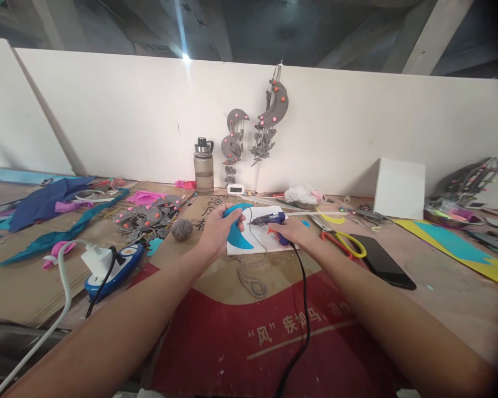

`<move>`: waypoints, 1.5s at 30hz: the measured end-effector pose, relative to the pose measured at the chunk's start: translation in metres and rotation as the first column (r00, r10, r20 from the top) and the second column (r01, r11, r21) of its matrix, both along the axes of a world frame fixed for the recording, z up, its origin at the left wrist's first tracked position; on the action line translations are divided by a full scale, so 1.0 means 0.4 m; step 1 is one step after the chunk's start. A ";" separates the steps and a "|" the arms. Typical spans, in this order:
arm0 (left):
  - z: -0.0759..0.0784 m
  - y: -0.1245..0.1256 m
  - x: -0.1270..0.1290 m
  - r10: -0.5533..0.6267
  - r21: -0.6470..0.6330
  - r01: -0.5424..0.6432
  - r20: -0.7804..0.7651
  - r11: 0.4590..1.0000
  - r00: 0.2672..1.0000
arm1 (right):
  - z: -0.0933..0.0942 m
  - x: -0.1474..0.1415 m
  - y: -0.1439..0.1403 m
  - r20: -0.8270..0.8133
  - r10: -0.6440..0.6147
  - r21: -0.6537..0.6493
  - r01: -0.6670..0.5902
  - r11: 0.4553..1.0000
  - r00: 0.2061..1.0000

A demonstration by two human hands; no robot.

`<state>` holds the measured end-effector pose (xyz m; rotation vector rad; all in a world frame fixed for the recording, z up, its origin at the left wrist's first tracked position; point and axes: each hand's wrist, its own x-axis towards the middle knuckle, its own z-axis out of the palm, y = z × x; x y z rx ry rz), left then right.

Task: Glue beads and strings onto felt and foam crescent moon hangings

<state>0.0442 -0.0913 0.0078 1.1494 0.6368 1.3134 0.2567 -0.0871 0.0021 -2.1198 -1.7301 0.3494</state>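
The left hand (221, 229) grips a blue crescent piece (237, 232) over the white sheet (259, 243), prob. to keep it steady. The right hand (292, 231) is closed on a glue gun (269, 221), nozzle toward the crescent. Scissors (340, 239) & a phone (384, 261) lie near, ready.
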 end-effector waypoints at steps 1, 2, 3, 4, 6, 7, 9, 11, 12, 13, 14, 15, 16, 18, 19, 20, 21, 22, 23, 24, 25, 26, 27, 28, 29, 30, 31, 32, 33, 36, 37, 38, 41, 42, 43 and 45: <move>0.003 0.001 -0.003 -0.001 0.010 0.001 -0.012 1.000 1.000 | 0.007 -0.001 0.002 0.071 0.006 -0.035 -0.003 0.999 0.997; 0.005 0.003 -0.005 0.003 0.022 -0.003 -0.024 1.000 1.000 | 0.015 -0.004 0.002 0.150 0.014 -0.051 -0.007 0.999 0.989; 0.008 0.006 -0.009 0.014 0.040 -0.013 -0.040 0.999 0.999 | 0.022 -0.007 0.000 0.229 0.020 -0.039 -0.011 0.999 0.973; 0.011 0.008 -0.013 0.031 0.064 -0.027 -0.061 0.998 0.998 | 0.030 -0.012 -0.005 0.299 0.017 0.001 -0.018 1.000 0.954; 0.020 0.012 -0.022 0.084 0.133 -0.069 -0.110 0.989 0.990 | 0.046 -0.028 -0.019 0.359 0.000 0.132 -0.051 0.990 0.933; 0.025 0.013 -0.028 0.119 0.175 -0.093 -0.144 0.980 0.982 | 0.054 -0.039 -0.027 0.330 0.011 0.212 -0.085 0.973 0.944; 0.039 0.012 -0.041 0.197 0.259 -0.137 -0.224 0.956 0.955 | 0.068 -0.067 -0.041 0.139 0.125 0.376 -0.169 0.911 0.982; 0.054 0.011 -0.055 0.263 0.330 -0.162 -0.288 0.930 0.921 | 0.080 -0.101 -0.051 -0.157 0.369 0.490 -0.253 0.835 0.916; 0.061 0.011 -0.062 0.283 0.355 -0.167 -0.304 0.920 0.910 | 0.083 -0.119 -0.054 -0.296 0.483 0.510 -0.291 0.809 0.824; 0.067 0.012 -0.068 0.300 0.369 -0.179 -0.304 0.912 0.904 | 0.086 -0.136 -0.056 -0.410 0.565 0.508 -0.335 0.793 0.716; 0.072 0.013 -0.073 0.316 0.375 -0.196 -0.293 0.906 0.902 | 0.087 -0.150 -0.057 -0.504 0.604 0.498 -0.364 0.787 0.618; 0.075 0.016 -0.077 0.331 0.374 -0.217 -0.276 0.902 0.902 | 0.086 -0.163 -0.057 -0.570 0.616 0.482 -0.386 0.787 0.544; 0.076 0.018 -0.081 0.346 0.368 -0.239 -0.258 0.899 0.902 | 0.085 -0.172 -0.057 -0.615 0.606 0.463 -0.392 0.795 0.504; 0.076 0.024 -0.083 0.360 0.349 -0.266 -0.239 0.899 0.902 | 0.083 -0.179 -0.057 -0.639 0.569 0.443 -0.357 0.822 0.518; 0.074 0.026 -0.083 0.357 0.339 -0.267 -0.242 0.902 0.902 | 0.082 -0.177 -0.057 -0.621 0.554 0.452 -0.325 0.831 0.555; 0.072 0.027 -0.082 0.349 0.328 -0.260 -0.251 0.908 0.903 | 0.082 -0.174 -0.057 -0.589 0.542 0.471 -0.290 0.833 0.599; 0.069 0.028 -0.080 0.338 0.320 -0.249 -0.260 0.914 0.904 | 0.082 -0.168 -0.058 -0.548 0.535 0.499 -0.262 0.826 0.643; 0.066 0.029 -0.078 0.326 0.316 -0.237 -0.268 0.919 0.907 | 0.083 -0.162 -0.059 -0.501 0.530 0.530 -0.242 0.813 0.684; 0.063 0.028 -0.075 0.313 0.315 -0.222 -0.275 0.923 0.909 | 0.084 -0.156 -0.060 -0.459 0.525 0.559 -0.226 0.798 0.717; 0.060 0.027 -0.072 0.300 0.317 -0.206 -0.283 0.926 0.911 | 0.085 -0.150 -0.061 -0.426 0.517 0.584 -0.211 0.784 0.742; 0.058 0.026 -0.069 0.286 0.317 -0.189 -0.293 0.929 0.913 | 0.086 -0.145 -0.063 -0.403 0.510 0.606 -0.196 0.771 0.760; 0.056 0.025 -0.065 0.270 0.314 -0.172 -0.300 0.934 0.915 | 0.087 -0.142 -0.064 -0.389 0.506 0.628 -0.180 0.757 0.770; 0.055 0.023 -0.062 0.247 0.305 -0.151 -0.306 0.940 0.919 | 0.088 -0.139 -0.066 -0.380 0.503 0.648 -0.164 0.743 0.776; 0.055 0.021 -0.059 0.218 0.292 -0.126 -0.309 0.948 0.926 | 0.089 -0.137 -0.067 -0.377 0.500 0.665 -0.148 0.732 0.780; 0.054 0.018 -0.056 0.180 0.274 -0.093 -0.310 0.957 0.934 | 0.089 -0.136 -0.068 -0.376 0.498 0.678 -0.135 0.723 0.781; 0.055 0.016 -0.054 0.135 0.252 -0.056 -0.306 0.966 0.943 | 0.089 -0.134 -0.068 -0.375 0.498 0.687 -0.127 0.716 0.782; 0.055 0.014 -0.051 0.083 0.227 -0.015 -0.295 0.974 0.952 | 0.089 -0.133 -0.068 -0.375 0.497 0.691 -0.121 0.712 0.782; 0.056 0.011 -0.049 0.030 0.201 0.027 -0.278 0.979 0.960 | 0.088 -0.131 -0.068 -0.378 0.495 0.692 -0.116 0.712 0.783; 0.057 0.009 -0.048 -0.022 0.174 0.068 -0.256 0.982 0.966 | 0.086 -0.130 -0.066 -0.385 0.492 0.689 -0.112 0.716 0.781; 0.060 0.003 -0.043 -0.135 0.103 0.155 -0.179 0.983 0.974 | 0.079 -0.126 -0.063 -0.431 0.482 0.661 -0.097 0.744 0.763; 0.060 0.001 -0.042 -0.155 0.086 0.171 -0.162 0.982 0.975 | 0.077 -0.126 -0.062 -0.449 0.479 0.649 -0.093 0.755 0.754; 0.061 0.000 -0.041 -0.167 0.071 0.179 -0.149 0.981 0.975 | 0.075 -0.127 -0.062 -0.462 0.476 0.638 -0.092 0.764 0.748; 0.060 -0.002 -0.038 -0.176 0.049 0.183 -0.127 0.982 0.976 | 0.068 -0.134 -0.066 -0.459 0.482 0.624 -0.115 0.773 0.746; 0.059 -0.002 -0.037 -0.179 0.047 0.186 -0.128 0.981 0.976 | 0.066 -0.137 -0.068 -0.444 0.490 0.627 -0.130 0.768 0.750; 0.058 -0.002 -0.036 -0.178 0.044 0.185 -0.131 0.982 0.975 | 0.063 -0.140 -0.070 -0.422 0.498 0.634 -0.146 0.759 0.758; 0.055 -0.003 -0.034 -0.162 0.036 0.168 -0.137 0.985 0.977 | 0.057 -0.148 -0.075 -0.359 0.510 0.654 -0.180 0.735 0.782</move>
